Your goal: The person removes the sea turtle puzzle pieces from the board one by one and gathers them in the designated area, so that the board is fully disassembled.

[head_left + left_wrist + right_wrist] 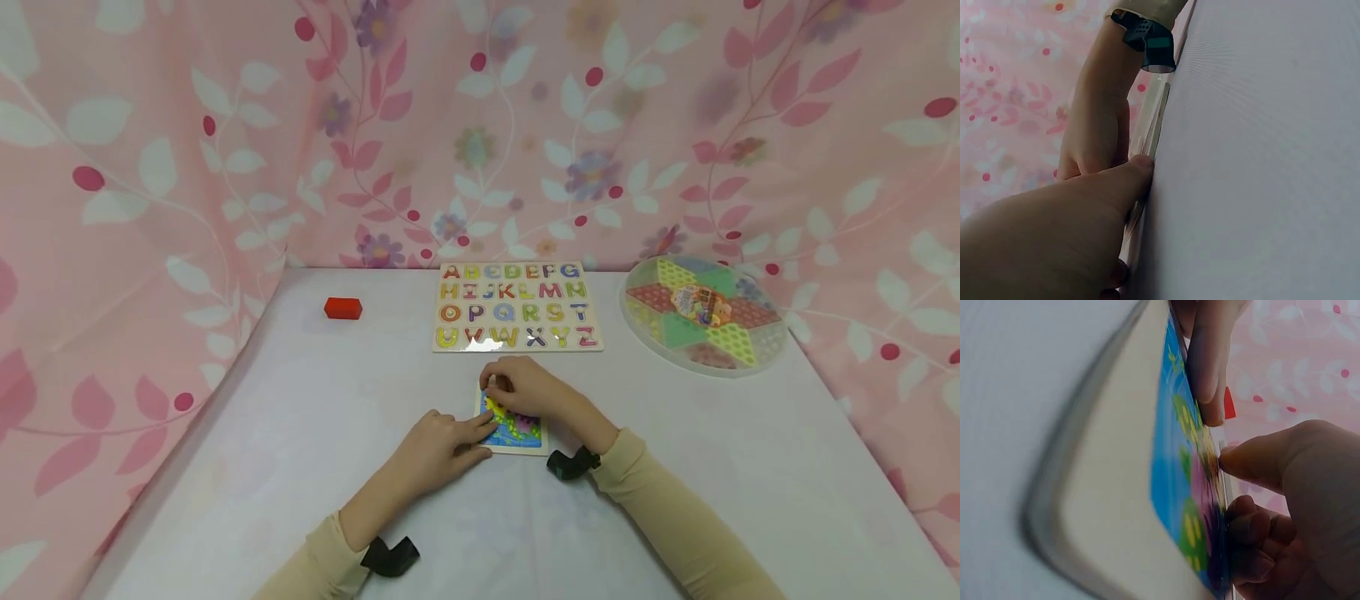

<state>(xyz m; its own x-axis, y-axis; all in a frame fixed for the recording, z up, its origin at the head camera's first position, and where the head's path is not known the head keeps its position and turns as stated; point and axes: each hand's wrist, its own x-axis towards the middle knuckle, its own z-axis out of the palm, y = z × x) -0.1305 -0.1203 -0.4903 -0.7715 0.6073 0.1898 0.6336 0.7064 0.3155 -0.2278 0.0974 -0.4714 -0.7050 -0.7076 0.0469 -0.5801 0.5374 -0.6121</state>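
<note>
A small jigsaw puzzle [531,439] with a pale border and a blue, green, yellow and purple picture lies on the white table. My left hand [435,446] comes from the left, its fairly straight fingers resting on the puzzle's left side and its thumb at the near left corner. Over the upper left part bends my right hand [528,387]. In the right wrist view its thumb [1254,459] and curled fingers meet the picture side of the puzzle [1172,469]; I cannot tell whether they pinch a piece.
Behind the puzzle lies an alphabet board [517,302] with colourful letters. A round, clear-lidded star game board [705,317] is at the back right. A red block [342,308] sits at the back left. Pink floral cloth [480,125] hangs behind the table.
</note>
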